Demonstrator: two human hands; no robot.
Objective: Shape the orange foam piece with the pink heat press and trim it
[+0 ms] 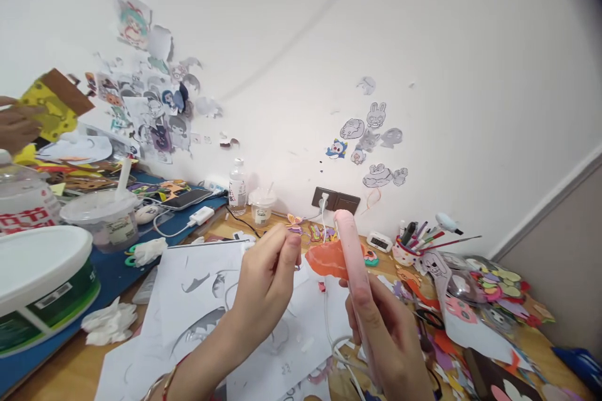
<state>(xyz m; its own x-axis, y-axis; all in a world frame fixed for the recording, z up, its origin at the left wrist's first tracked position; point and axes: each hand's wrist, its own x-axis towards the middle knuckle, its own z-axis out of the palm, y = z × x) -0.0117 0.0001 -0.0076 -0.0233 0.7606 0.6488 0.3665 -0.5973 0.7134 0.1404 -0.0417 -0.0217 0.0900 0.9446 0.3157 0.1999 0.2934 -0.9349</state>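
Note:
In front of me, my right hand [388, 332] is wrapped round a long pink, rounded, bar-shaped thing [350, 244], its thumb lying along the near side. I cannot tell its exact kind. An orange leaf-shaped piece [327, 259] with pale streaks shows just left of the pink bar, partly behind it; what holds it is hidden. My left hand [270, 282] is closed, thumb against curled fingers, a short way left of the orange piece. Whatever it pinches, if anything, is too small to make out. Below both hands lie drawn-on white paper sheets [188, 301].
White cable [328, 307] runs from the wall socket [336, 199] down across the papers. To the left stand a green-and-white tub [47, 288] and a lidded cup [106, 219]. Paper cutouts and a pen cup [405, 255] crowd the right. Another person's hand [16, 125] holds a yellow-brown piece [51, 106].

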